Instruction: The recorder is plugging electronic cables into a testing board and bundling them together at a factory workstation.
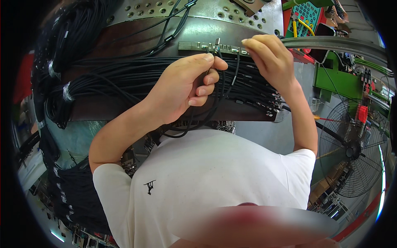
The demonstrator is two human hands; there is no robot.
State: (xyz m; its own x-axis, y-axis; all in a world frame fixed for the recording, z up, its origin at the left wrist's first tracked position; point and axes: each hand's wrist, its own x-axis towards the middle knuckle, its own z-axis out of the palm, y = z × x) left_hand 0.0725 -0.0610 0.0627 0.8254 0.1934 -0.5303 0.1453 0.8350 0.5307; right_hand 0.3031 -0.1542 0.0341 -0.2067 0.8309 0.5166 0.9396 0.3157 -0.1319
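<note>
We can read no words or numbers. Dark tags (168,38) with pale print sit on black cables (167,29) beyond our left hand (182,80); small marked sleeves (269,110) lie below our right hand (275,60), too tiny to make out. Nearer us than the left hand, our white shirt (215,177) bears a black emblem (149,187).

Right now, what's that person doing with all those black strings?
Someone in a white shirt is handling black cables. Their left hand pinches a cable end by the metal bar. Their right hand is raised by the bar's right end, fingers bunched together; I can't tell whether it holds anything. A big bunch of cables lies across the table, on the person's side of the bar.
</note>
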